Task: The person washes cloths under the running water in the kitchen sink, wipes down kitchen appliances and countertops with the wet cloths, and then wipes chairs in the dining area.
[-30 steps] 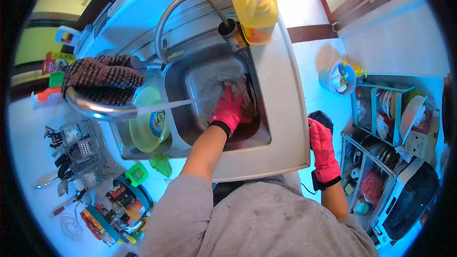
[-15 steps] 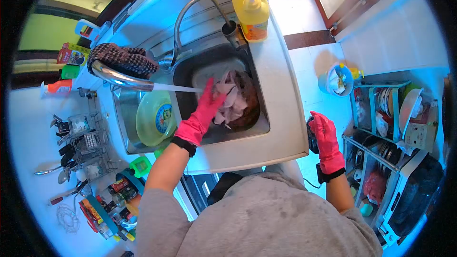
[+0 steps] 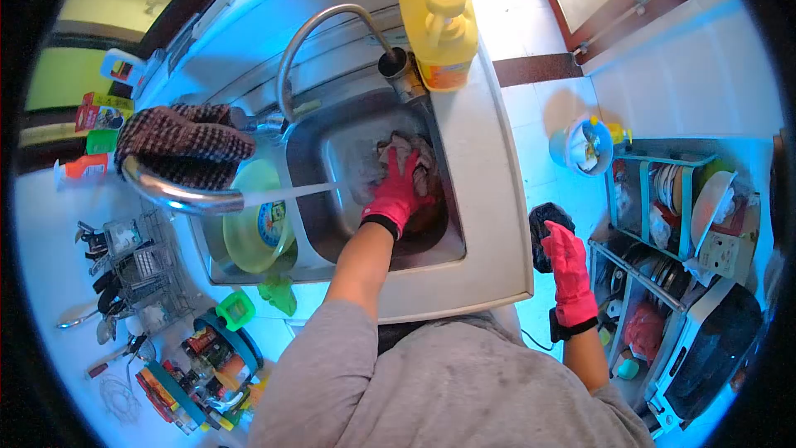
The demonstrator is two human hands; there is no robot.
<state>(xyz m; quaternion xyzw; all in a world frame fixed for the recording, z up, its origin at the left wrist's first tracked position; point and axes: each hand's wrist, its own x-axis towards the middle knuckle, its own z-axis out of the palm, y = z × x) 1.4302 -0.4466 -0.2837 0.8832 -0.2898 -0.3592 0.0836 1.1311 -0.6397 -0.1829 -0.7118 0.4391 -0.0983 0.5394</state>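
Note:
My left hand [image 3: 396, 191], in a pink rubber glove, reaches into the right basin of the steel sink [image 3: 485, 224]. It lies with fingers stretched on a bundle of wet cloth [image 3: 406, 152]. A thin stream of water [image 3: 290, 191] runs from the low faucet [image 3: 178, 195] toward that basin. My right hand [image 3: 570, 270], also in a pink glove, hangs beside the counter's right edge with its fingers extended. Its fingertips are at a black object [image 3: 543, 224]; I cannot tell whether they touch it.
A checked cloth [image 3: 184, 143] is draped over the low faucet. A yellow-green bowl [image 3: 253, 220] sits in the left basin. A yellow pump bottle [image 3: 439, 17] stands behind the sink by a gooseneck tap [image 3: 332, 21]. A dish rack [image 3: 663, 199] and blue bucket [image 3: 580, 145] are on the floor at right.
My left hand, raised and open over the cloth half a second ago, has come back down onto it. My right hand has stayed beside the counter.

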